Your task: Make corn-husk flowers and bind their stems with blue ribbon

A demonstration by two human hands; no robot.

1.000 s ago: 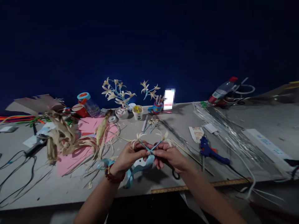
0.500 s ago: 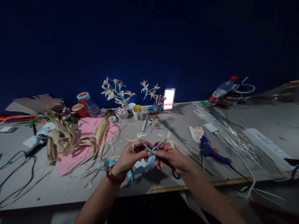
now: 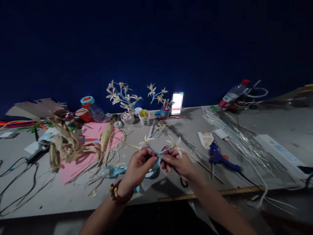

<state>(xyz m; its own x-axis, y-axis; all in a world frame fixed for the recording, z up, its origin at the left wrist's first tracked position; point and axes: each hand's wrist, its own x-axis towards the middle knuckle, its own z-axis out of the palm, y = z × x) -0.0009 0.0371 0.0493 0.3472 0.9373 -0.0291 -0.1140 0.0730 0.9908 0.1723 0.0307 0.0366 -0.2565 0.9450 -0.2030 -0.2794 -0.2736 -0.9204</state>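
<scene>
Over the front middle of the table, my left hand (image 3: 143, 161) and my right hand (image 3: 177, 160) meet fingertip to fingertip. Both pinch a forked flower stem (image 3: 159, 154) wrapped in light blue. One cream flower (image 3: 146, 140) rises above my left fingers, another cream flower (image 3: 176, 143) above my right. A light blue ribbon (image 3: 153, 173) hangs below the stem and runs behind my left hand to loops on the table. Which fingers press the ribbon is partly hidden. A bead bracelet (image 3: 118, 192) circles my left wrist.
Dry corn husks (image 3: 73, 147) lie on pink paper (image 3: 90, 132) at left. Blue-stemmed flowers (image 3: 124, 98) stand in a cup at the back. To the right are thin wires (image 3: 183, 138), a blue glue gun (image 3: 221, 159) and a power strip (image 3: 278, 151). A ruler (image 3: 212, 193) lies along the front edge.
My left hand has shifted slightly, its fingers now at the fork of the stem. The ribbon that hung in front between the hands has swung down and mostly behind my left hand.
</scene>
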